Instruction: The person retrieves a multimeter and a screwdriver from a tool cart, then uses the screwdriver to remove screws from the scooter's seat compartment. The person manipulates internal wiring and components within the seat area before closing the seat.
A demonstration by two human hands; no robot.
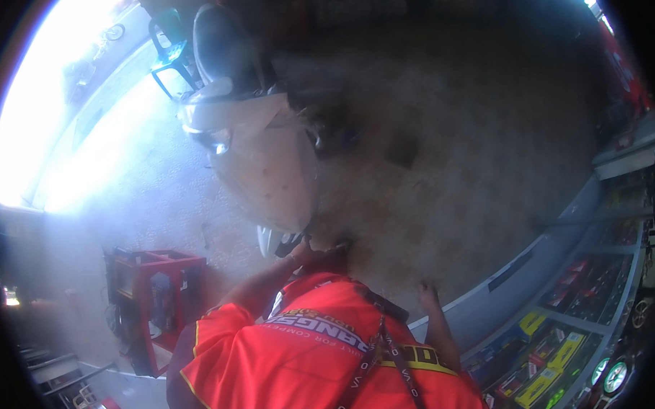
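Observation:
In front of me stands a pale two-wheeler, seemingly a motor scooter (268,170), with a broad light body that narrows toward me. My left hand (299,252) reaches to its near end, beside a white pointed part (267,240) and a small dark piece. The fingers look closed there, but blur hides what they hold. On the other side, my right hand (427,295) hangs low near my body, away from the scooter. Shade and its small size hide how its fingers lie.
A red open-sided cart (164,264) stands to my left. On the right, a glass display case (562,326) holds several coloured packages. Beyond the scooter is a green chair (169,55), against a bright opening. A dark square patch (402,151) marks the tiled floor.

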